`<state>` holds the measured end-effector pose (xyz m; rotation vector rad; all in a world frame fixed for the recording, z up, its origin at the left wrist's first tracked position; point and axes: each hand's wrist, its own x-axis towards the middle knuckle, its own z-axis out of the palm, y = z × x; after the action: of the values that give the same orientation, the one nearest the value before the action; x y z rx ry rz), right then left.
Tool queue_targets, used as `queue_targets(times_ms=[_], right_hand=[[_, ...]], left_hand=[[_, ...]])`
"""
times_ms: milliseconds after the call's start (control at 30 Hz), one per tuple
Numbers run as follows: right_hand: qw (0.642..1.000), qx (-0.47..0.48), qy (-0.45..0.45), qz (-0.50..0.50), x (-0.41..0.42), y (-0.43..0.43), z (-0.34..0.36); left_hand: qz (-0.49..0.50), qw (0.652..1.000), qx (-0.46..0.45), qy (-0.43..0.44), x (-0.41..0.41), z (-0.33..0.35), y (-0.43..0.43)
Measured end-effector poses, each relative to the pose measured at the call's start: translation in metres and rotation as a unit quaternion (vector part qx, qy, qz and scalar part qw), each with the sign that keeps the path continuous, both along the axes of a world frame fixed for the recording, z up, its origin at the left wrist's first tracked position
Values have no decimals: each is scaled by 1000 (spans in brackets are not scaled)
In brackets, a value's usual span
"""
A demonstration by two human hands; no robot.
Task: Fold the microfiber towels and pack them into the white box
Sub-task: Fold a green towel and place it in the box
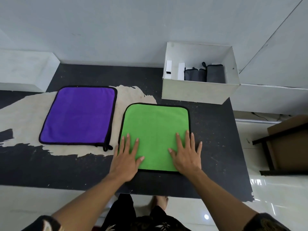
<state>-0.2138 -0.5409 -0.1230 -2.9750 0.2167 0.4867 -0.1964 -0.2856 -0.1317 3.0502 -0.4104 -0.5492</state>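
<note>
Green towel: the green towel (pixel 155 130) lies spread flat on the dark counter (pixel 216 147), just in front of the white box.
Left hand: the left hand (pixel 127 157) lies flat, fingers straight and spread, on the towel's near left corner, gripping nothing.
Right hand: the right hand (pixel 187 155) lies flat the same way on the near right corner, fingers straight, holding nothing.
Purple towel: the purple towel (pixel 78 115) lies flat to the left, apart from the green one.
White box: the white box (pixel 198 90) stands at the counter's far right, with grey folded towels (pixel 205 74) upright inside.
</note>
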Motion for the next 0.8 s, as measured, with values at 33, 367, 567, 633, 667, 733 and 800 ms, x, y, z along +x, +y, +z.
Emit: queue_targets(times_ms=[33,367,567,633,667,733,800], right_hand=[[1000,-1,2,1,-3,-1,-1],[997,-5,-62,38,-11,-3,24],[970,39,-82,224,-46,-17,30],[972,23,-76,219,-51,-13,29],[974,16,-76,213,-53,-10,29],[977,5,-68,203,-55,-4,30],[978,-5,-57,198,-59,0,30]], left_hand=[[0,1000,5,3,-2,0,4],[-89,995,5,-34,-16,24,32],[-214,971,-52,-92,-26,37,52],[-227,966,-57,-107,-26,41,47],[-229,966,-51,-111,-26,43,44],[-229,967,-27,-112,-25,45,38],[-218,970,4,-104,-26,47,32]])
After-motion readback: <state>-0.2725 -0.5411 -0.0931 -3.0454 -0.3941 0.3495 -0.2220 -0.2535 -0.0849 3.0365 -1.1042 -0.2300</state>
